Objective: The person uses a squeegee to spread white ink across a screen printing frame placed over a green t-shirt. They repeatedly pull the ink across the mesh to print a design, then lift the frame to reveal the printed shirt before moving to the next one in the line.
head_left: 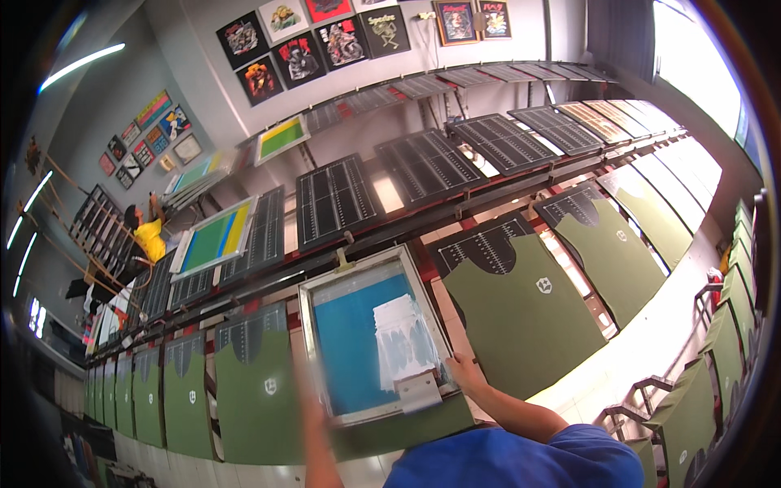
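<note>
A screen-printing frame (355,358) with blue mesh lies over a green shirt panel (403,431) in front of me. White ink (399,329) is smeared across the right part of the mesh. Near the frame's lower right corner rests a squeegee (419,390) with a pale, flat body. My right hand (464,372) is closed on the frame's right edge, beside the squeegee. Along the frame's left side, my left hand (311,403) is smeared by motion, so its fingers and any contact with the frame cannot be made out.
Green shirt panels with small white emblems, such as one panel (529,313) to the right and another (256,398) to the left, lie on black boards. Farther back are black pallets (338,199) and another screen (215,236). A person in yellow (150,240) is at far left.
</note>
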A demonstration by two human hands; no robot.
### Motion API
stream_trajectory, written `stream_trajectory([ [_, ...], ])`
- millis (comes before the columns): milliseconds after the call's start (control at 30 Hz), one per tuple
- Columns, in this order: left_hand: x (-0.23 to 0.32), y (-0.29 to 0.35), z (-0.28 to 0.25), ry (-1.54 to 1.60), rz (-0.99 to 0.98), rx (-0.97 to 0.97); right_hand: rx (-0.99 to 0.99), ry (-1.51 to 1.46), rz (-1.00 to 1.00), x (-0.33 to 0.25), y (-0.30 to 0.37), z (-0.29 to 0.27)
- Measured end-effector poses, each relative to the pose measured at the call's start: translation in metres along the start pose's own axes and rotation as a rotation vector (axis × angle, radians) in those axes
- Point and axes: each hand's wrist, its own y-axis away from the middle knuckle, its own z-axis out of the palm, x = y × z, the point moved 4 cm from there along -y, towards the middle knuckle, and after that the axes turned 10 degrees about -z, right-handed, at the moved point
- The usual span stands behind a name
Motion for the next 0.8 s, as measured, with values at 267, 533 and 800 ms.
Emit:
stream_trajectory([
  [267, 0.048, 0.039, 0.001, 0.010, 0.063, -0.071, 0.294, 0.035, 0.045, -0.031, 0.012, -0.020],
  [533, 0.088, 0.172, 0.116, 0.289, -0.076, -0.191, 0.412, 0.052, -0.004, -0.068, 0.015, -0.203],
  [800, 0.136, 0.269, 0.304, 0.304, 0.115, -0.226, 0.474, 0.209, -0.065, -0.056, -0.033, -0.424],
])
